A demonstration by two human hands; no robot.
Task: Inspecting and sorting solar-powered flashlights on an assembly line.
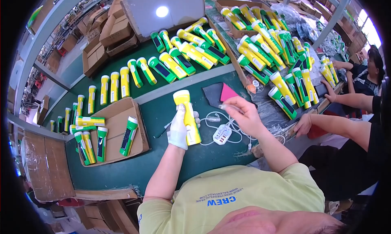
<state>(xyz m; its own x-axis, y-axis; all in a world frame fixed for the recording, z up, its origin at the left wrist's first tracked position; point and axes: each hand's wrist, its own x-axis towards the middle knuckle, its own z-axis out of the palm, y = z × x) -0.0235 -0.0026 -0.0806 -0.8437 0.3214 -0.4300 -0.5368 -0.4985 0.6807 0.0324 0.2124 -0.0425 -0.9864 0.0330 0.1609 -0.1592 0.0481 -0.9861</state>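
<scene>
Left grip [178, 130] is wrapped round the yellow flashlight [189, 122], can't tell if right grip [244, 116] holds anything; corded white charger [222, 134] just right of left grip could snag the flashlight if swung that way.

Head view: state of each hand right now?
Left hand: closed around a yellow flashlight.
Right hand: fingers curled in a pinch; whether it holds anything cannot be told.

Flashlight [190, 120] looks like smooth glossy plastic tbh, glove [177, 132] matt cloth, tray [115, 141] just dull cardboard.
</scene>
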